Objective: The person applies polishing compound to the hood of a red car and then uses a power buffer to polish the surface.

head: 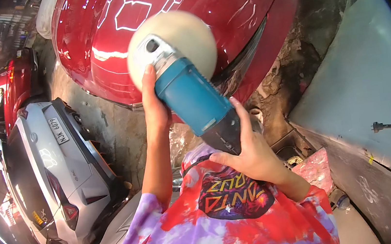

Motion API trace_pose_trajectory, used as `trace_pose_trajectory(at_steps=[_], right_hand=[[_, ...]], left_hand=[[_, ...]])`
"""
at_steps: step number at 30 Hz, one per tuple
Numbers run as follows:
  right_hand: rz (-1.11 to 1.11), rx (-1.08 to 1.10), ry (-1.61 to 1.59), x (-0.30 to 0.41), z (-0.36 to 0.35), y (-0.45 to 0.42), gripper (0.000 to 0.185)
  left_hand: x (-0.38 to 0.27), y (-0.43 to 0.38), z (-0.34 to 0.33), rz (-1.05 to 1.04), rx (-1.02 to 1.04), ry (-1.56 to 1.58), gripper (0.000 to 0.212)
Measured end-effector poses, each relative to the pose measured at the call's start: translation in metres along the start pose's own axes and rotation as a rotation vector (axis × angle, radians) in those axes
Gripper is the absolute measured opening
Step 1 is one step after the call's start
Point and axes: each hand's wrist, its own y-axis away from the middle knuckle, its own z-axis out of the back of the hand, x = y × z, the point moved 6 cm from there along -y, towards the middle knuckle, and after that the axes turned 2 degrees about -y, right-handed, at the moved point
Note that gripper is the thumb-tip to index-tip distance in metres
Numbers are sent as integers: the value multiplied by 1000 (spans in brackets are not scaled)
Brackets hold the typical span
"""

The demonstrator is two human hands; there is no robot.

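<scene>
A teal rotary polisher (194,94) with a silver gear head and a round cream pad (184,32) lies slantwise across the view. The pad is blurred and overlaps the glossy panel of a red car (108,70), close to its dark headlight (245,52). Whether the pad touches the paint is hidden beneath it. My left hand (154,101) grips the side of the polisher, its thumb by the silver head. Around the black rear handle (220,133) is my right hand (253,147). A black power cord (197,163) runs from the handle side across my tie-dyed shirt.
A silver car (57,157) stands at left, with another red car (12,89) beyond it. At right rises a pale grey surface (349,59) with a hanging black plug (382,126). A pinkish cloth or sheet (315,169) lies near my right elbow on the stained concrete side.
</scene>
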Motion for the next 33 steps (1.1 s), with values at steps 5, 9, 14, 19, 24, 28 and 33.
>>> trace_pose_trajectory(at_steps=[5, 9, 14, 19, 24, 28, 33], right_hand=[[-152, 276, 54, -18, -45, -16, 114], [47, 356, 210, -30, -79, -37, 112], [-92, 550, 356, -43, -83, -51, 112], [-75, 459, 516, -50, -16, -19, 106], [-41, 193, 506, -54, 63, 29, 98], [-122, 67, 409, -68, 94, 53, 101], [-182, 151, 463, -92, 61, 36, 99]], left_hand=[[29, 17, 93, -53, -163, 148, 64], [49, 40, 144, -75, -278, 204, 63], [98, 61, 175, -139, -401, 300, 70], [129, 94, 112, -31, -377, 327, 70], [173, 117, 29, 129, 10, 402, 66], [156, 120, -17, 164, 172, 237, 73], [177, 126, 32, 115, 44, 317, 73]])
